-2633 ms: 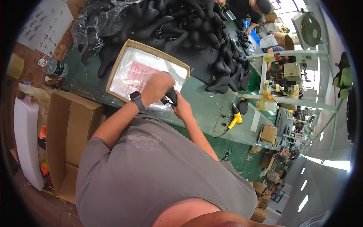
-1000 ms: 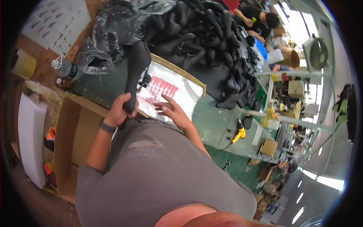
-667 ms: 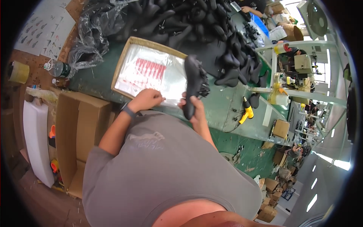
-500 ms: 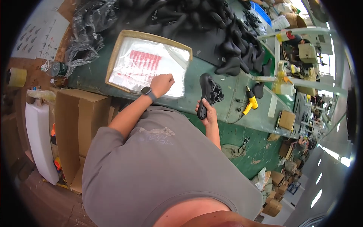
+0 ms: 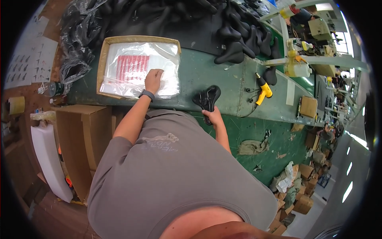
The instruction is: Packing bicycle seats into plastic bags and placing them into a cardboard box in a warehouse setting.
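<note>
My right hand grips a black bicycle saddle by its narrow nose, the wide end pointing away from me. The saddle is held above the near edge of the green table. My left hand, with a dark watch on its wrist, rests over an open cardboard box holding clear plastic bags with red print. Its fingers are curled together against the plastic. Whether a bag is pinched in them is hidden.
Many black saddles lie heaped at the table's far side. On the right rests a yellow heat gun with a cord. Crumpled clear plastic and a bottle are at the left, above a tall open carton.
The saddle has turned in my right hand, its rail side swinging from right to left. My left hand's fingers now point more away from me over the bags. The whole view has shifted slightly.
</note>
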The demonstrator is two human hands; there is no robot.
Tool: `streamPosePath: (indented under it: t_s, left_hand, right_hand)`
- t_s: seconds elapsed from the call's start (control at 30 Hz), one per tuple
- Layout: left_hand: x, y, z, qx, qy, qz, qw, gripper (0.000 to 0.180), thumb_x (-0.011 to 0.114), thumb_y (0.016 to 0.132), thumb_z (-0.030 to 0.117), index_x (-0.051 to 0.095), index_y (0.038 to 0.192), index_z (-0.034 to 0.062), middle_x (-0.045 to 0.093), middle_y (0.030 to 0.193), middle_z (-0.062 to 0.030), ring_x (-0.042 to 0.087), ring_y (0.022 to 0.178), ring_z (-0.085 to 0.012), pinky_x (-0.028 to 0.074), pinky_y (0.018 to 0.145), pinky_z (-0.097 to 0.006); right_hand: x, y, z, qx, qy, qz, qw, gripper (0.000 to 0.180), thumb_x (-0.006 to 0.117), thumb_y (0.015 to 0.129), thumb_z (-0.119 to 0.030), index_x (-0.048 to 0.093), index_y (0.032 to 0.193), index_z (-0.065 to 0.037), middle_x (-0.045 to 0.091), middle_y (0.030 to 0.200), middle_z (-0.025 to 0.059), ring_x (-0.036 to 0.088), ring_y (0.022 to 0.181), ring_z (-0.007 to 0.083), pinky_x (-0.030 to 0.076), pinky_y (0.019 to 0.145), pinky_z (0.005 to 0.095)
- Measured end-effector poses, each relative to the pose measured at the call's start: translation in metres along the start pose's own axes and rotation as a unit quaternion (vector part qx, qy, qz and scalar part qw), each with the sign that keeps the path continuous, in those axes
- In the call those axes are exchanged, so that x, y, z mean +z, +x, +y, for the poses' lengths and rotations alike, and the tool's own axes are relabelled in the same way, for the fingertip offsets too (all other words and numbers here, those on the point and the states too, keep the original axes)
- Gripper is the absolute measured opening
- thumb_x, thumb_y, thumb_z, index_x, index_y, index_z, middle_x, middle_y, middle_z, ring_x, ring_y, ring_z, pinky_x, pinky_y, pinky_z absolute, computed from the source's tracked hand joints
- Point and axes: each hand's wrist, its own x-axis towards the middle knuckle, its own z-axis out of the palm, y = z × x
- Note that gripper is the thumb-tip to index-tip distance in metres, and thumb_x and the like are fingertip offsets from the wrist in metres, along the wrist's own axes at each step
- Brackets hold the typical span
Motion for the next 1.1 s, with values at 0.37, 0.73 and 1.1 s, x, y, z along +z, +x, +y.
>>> streamPosePath:
  t_s: [0.37,0.73,1.1]
  left_hand:
    - [-0.069,0.004,0.024,-0.132,-0.299,-0.119,0.938,0.021,0.066,0.102,0.017,0.076,0.104,-0.002,0.076,0.093,-0.0035,0.07,0.086,-0.0129,0.055,0.079,-0.029]
    - [-0.289,-0.018,0.019,-0.132,-0.816,0.068,0.559,0.018,0.056,0.108,0.018,0.069,0.106,0.0051,0.074,0.106,-0.006,0.07,0.097,-0.0165,0.057,0.091,-0.032]
    - [-0.368,0.054,0.075,-0.069,-0.402,0.016,0.913,0.015,0.071,0.101,0.012,0.076,0.099,-0.0018,0.071,0.089,0.0004,0.061,0.082,-0.0058,0.051,0.072,-0.024]
  right_hand:
    - [0.154,-0.036,-0.205,-0.156,0.246,-0.271,0.917,0.051,0.073,0.091,0.002,0.048,0.134,-0.003,0.069,0.11,0.0142,0.076,0.088,0.0284,0.066,0.076,0.0381]
    - [0.237,-0.071,-0.26,-0.113,0.352,-0.332,0.868,0.041,0.068,0.099,-0.007,0.049,0.136,0.0,0.062,0.119,0.0194,0.062,0.094,0.0245,0.057,0.076,0.0382]
    - [0.319,-0.082,-0.323,-0.345,-0.299,-0.157,0.875,0.12,0.088,0.073,0.004,0.018,0.169,-0.014,0.066,0.119,0.0148,0.068,0.106,0.0248,0.054,0.096,0.0362]
